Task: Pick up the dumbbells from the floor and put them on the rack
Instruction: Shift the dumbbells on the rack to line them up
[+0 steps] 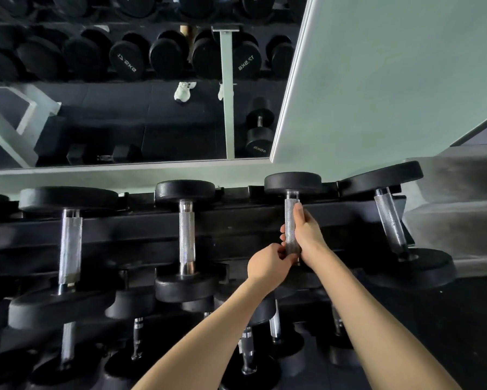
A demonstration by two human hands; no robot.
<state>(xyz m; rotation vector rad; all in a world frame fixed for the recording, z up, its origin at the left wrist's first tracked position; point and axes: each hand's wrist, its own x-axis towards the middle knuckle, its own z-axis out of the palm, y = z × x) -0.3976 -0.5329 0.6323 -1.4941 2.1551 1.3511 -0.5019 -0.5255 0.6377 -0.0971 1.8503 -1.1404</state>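
Along the far side a wide mirror [124, 122] reflects rows of black dumbbells, and a pale wall panel [391, 80] stands to its right. Below them the black rack [124, 229] runs left to right across your view. Its top tier carries four dumbbells lying with their handles pointing near to far, and shorter dumbbells [136, 333] fill the lower tier nearer you.

On the top tier, the large left dumbbell [70, 246] and the middle dumbbell [186, 240] lie straight, while the far-right dumbbell [391, 223] sits tilted.

Between the middle and far-right ones is the dumbbell you are handling [290, 218]. Its far head is in line with the others at the far rail, and its near head is hidden behind your arms.

Your right hand [307, 235] is wrapped round the middle of its knurled handle. Your left hand [267, 267] grips the near end of the same handle, fingers curled, touching the right hand.
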